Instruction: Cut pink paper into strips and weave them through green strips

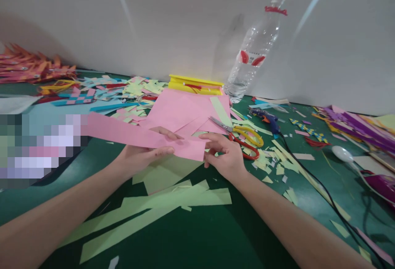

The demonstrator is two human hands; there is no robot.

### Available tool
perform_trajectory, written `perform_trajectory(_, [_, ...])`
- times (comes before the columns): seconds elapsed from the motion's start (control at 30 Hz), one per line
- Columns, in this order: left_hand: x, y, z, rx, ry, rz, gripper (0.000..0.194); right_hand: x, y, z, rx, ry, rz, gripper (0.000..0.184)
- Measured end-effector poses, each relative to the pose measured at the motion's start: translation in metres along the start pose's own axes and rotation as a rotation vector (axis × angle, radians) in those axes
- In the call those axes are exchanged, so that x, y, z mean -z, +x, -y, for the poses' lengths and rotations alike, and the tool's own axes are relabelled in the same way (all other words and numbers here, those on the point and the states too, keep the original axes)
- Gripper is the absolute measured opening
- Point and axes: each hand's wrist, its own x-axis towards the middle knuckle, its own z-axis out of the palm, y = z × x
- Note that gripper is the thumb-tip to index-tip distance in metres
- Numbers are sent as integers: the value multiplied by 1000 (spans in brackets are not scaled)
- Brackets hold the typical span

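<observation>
A wide pink paper strip (123,134) is held up above the table, its long end reaching left. My left hand (148,154) pinches it near the middle, thumb in front and fingers behind. My right hand (226,156) has curled fingers at the strip's right end, closed on its edge. Behind it lie pink paper sheets (185,106) and scissors (247,137) with one yellow and one red handle, blades resting on the pink paper. Below my hands are several light green paper strips (129,215) and a larger green piece (166,172).
A clear plastic bottle (256,47) leans by the grey wall near a yellow folded piece (197,84). To the right are a blue glue gun (267,119) with a black cord, paper scraps (277,166) and a white spoon (342,154). Orange paper craft (33,65) sits far left.
</observation>
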Motion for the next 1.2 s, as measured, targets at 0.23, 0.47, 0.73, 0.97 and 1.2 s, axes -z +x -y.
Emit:
perform_trajectory(0.23, [0,-1,4,21,17,-47,14,1,1,-1,291,-229,58,25])
perform_trajectory(0.47, [0,-1,2,-32,138,-30,26,1,3,0,250,-181,22,8])
perform_trajectory(0.73, [-4,-4,-9,200,140,49,45,-3,5,5,154,5,16,6])
perform_trajectory(0.97, [-9,-6,-7,239,-138,82,27,-8,2,7,126,59,27,4])
perform_trajectory(1.2, [-4,-4,0,161,-201,17,39,-14,-2,14,22,115,-16,3])
